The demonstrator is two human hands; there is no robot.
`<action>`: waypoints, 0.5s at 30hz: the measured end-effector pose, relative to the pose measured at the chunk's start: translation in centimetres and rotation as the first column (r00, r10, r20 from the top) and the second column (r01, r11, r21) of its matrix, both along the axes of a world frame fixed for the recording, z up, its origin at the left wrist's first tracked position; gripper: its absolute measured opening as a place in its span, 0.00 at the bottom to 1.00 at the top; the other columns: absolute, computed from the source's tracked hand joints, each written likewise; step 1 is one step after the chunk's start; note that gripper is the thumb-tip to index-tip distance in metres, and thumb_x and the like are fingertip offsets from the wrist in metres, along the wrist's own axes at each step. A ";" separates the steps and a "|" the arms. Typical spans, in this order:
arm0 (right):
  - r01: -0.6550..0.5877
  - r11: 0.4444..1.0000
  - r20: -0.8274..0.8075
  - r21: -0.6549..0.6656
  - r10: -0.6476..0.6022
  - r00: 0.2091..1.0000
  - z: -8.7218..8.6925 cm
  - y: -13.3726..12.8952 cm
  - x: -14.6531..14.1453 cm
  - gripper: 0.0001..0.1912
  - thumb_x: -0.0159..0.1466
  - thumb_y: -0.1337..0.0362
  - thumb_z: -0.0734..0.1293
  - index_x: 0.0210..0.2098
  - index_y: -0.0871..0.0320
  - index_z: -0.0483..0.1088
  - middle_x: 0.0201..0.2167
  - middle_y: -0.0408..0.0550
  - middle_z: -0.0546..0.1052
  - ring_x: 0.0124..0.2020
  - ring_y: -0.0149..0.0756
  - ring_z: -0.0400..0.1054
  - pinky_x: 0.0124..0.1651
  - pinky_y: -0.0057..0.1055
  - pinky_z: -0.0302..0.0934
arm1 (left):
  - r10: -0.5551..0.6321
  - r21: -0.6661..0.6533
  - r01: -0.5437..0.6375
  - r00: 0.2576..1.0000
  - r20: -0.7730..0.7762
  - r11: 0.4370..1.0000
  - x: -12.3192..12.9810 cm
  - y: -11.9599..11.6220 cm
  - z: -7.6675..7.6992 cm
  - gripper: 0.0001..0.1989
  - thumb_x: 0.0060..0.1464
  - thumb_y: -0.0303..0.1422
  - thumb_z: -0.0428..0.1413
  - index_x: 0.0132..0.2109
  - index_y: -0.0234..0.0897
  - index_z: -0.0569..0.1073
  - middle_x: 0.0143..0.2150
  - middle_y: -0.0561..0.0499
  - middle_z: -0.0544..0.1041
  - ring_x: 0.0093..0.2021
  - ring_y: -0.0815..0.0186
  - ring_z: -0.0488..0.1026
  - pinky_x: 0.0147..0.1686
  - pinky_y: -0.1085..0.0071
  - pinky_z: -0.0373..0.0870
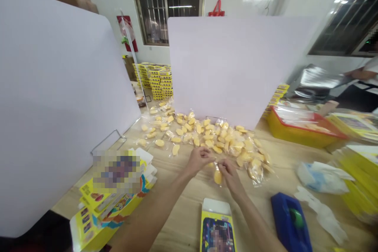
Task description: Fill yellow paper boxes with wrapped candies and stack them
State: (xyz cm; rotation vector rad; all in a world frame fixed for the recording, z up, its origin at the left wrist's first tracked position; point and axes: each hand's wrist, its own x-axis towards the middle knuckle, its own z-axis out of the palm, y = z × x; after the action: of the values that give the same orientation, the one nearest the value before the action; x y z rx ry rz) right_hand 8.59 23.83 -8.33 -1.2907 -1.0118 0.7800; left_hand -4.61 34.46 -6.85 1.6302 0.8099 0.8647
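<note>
My right hand (pixel 229 174) pinches the top of a small clear packet (pixel 217 176) with a yellow, oval, slightly curved piece inside. The packet hangs just above the wooden table. Close by on the left, my left hand (pixel 200 160) has its fingers closed near the packet's upper end; a bit of yellow shows under its fingertips, but its grip is not clear. Beyond both hands spreads a loose heap of similar packets (pixel 209 143). Below them lies a yellow box (pixel 217 230) with a picture on its front and its white flap raised.
Flattened and folded yellow boxes (pixel 118 201) are piled at left. White panels (pixel 224 67) stand behind and left. At right are a blue tape dispenser (pixel 291 220), a tissue pack (pixel 321 177), a yellow bin with red rim (pixel 307 136) and more yellow boxes (pixel 358 177). Another person's arm (pixel 362 74) shows far right.
</note>
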 end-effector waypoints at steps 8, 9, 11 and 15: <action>0.096 0.992 -0.180 -0.081 -0.110 0.977 -0.6 -1.6 -3.9 0.15 0.55 0.51 0.67 0.26 0.57 0.66 0.20 0.42 0.69 0.22 0.33 0.62 0.25 0.27 0.58 | 0.320 -0.288 -0.252 0.921 0.222 0.924 1.6 -4.5 -3.0 0.24 0.46 0.53 0.57 0.24 0.35 0.67 0.19 0.58 0.63 0.20 0.72 0.60 0.22 0.76 0.55; 0.140 0.987 -0.174 -0.083 -0.152 0.973 -0.8 -1.8 -4.0 0.15 0.56 0.51 0.66 0.26 0.57 0.65 0.19 0.41 0.68 0.22 0.32 0.61 0.24 0.27 0.58 | 0.317 -0.267 -0.257 0.924 0.212 0.929 1.6 -5.1 -3.1 0.24 0.47 0.53 0.57 0.23 0.35 0.66 0.19 0.58 0.62 0.21 0.73 0.59 0.22 0.76 0.55; 0.227 0.971 -0.143 -0.080 -0.236 0.961 -1.0 -2.2 -4.2 0.16 0.58 0.51 0.64 0.24 0.56 0.62 0.18 0.39 0.65 0.21 0.31 0.59 0.24 0.26 0.56 | 0.309 -0.214 -0.269 0.934 0.177 0.939 1.7 -6.2 -2.9 0.24 0.47 0.52 0.58 0.21 0.35 0.63 0.18 0.58 0.60 0.21 0.73 0.57 0.22 0.76 0.53; 0.321 0.945 -0.023 -0.055 -0.323 0.946 -0.7 -3.2 -4.2 0.15 0.59 0.52 0.63 0.24 0.56 0.61 0.20 0.38 0.64 0.24 0.31 0.57 0.29 0.27 0.53 | 0.287 -0.212 -0.259 0.952 0.110 0.942 2.4 -7.7 -2.2 0.27 0.48 0.52 0.56 0.18 0.37 0.56 0.16 0.59 0.52 0.19 0.74 0.51 0.20 0.75 0.47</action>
State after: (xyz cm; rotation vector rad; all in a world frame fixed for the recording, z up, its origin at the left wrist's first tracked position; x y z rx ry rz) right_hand 4.37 20.64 -9.03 -1.4380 -0.7333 0.5742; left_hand -2.23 26.79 -9.04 1.2879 1.0053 1.0469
